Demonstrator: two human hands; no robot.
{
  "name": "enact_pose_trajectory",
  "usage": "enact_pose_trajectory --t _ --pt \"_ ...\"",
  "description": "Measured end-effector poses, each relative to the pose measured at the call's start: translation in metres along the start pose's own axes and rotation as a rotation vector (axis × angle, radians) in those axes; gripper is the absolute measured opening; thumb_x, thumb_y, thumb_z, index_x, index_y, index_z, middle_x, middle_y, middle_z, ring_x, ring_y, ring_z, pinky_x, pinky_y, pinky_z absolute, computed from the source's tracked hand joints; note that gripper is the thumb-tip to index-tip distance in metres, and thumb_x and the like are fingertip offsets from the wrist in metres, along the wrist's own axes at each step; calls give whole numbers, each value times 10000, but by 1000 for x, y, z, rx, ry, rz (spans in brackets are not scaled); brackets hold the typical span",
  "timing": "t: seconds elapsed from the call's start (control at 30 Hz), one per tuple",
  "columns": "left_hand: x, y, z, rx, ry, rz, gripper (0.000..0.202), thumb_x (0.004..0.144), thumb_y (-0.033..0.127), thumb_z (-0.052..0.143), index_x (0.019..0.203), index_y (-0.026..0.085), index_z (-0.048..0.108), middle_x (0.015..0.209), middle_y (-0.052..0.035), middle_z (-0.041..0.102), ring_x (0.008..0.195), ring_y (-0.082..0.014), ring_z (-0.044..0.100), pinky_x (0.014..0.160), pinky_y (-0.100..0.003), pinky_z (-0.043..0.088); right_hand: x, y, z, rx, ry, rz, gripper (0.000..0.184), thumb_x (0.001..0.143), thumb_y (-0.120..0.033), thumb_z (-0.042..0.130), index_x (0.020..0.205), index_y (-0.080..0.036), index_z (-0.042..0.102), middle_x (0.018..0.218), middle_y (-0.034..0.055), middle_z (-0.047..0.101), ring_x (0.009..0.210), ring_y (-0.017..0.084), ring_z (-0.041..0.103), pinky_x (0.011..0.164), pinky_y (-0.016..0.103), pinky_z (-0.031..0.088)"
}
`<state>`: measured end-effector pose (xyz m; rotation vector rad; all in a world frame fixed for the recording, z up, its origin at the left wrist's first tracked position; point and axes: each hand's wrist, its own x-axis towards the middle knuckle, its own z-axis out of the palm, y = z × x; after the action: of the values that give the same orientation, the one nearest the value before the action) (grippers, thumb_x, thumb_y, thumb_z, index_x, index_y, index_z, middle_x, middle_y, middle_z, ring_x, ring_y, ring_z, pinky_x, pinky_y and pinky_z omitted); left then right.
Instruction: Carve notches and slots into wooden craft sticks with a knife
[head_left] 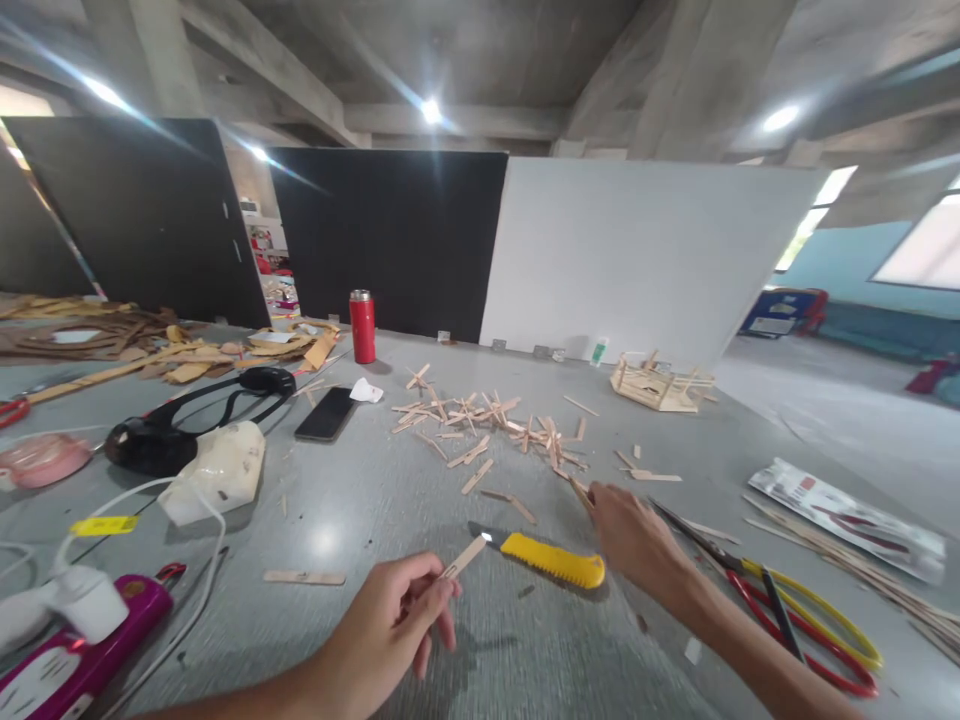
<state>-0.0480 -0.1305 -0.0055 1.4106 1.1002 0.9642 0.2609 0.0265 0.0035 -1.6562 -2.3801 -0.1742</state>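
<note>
The yellow knife (555,560) lies with its blade (486,534) bare, pointing to the left, and the far end of the flat wooden stick (466,557) is just at this blade; whether they touch, I cannot tell. In my judgement, if the left hand (409,612) goes forward carelessly, its fingers could be cut. Also the scissors (780,600) lie at the near right, beside the right forearm, so a sideways movement could push them. Too strong a pinch might crack the thin wood.

The stick is in the near middle, pale and narrow, with a dark mark close to the fingers. The left thumb and fingers are narrow, holding its near end. The right hand (628,530) is farther to the right, its fingers curled narrow on a thin wooden piece (580,495), although their tips are hidden. Beyond is a loose pile of small sticks (491,412)
</note>
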Motion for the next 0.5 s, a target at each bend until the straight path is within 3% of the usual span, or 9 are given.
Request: enact_pose_trajectory --t 0.13,0.27,0.37,0.5 --pt "-2 2 -1 -7 -22 -14 458 1035 555 380 1004 143 577 756 -29 654 474 -73 489 492 -205 371 10 3 -11 104 -7 35 366 961 -361 630 1281 -187 595 1274 98 620 1041 236 649 855 450 560" --pt "0 3 -2 -15 -114 -95 387 1033 534 387 1029 168 512 743 -8 654 433 -64 478 449 -188 352 9 -22 -37 188 96 41 315 970 -372 616 1212 -171 614 1136 72 658 897 189 665 759 383 572" --pt "3 4 -5 13 -151 -138 348 1015 522 426 941 188 488 682 17 629 383 -62 446 392 -177 327 -9 -51 -54 262 129 -62 279 1047 -408 444 951 -187 583 710 -28 587 575 116 519 550 267 463" --pt "5 4 -10 118 -183 -176 324 1000 425 471 829 164 559 638 13 611 377 -56 455 380 -168 322 -55 -85 -54 354 81 -285 300 1063 -356 391 843 -217 538 692 -21 594 574 113 527 571 262 433"
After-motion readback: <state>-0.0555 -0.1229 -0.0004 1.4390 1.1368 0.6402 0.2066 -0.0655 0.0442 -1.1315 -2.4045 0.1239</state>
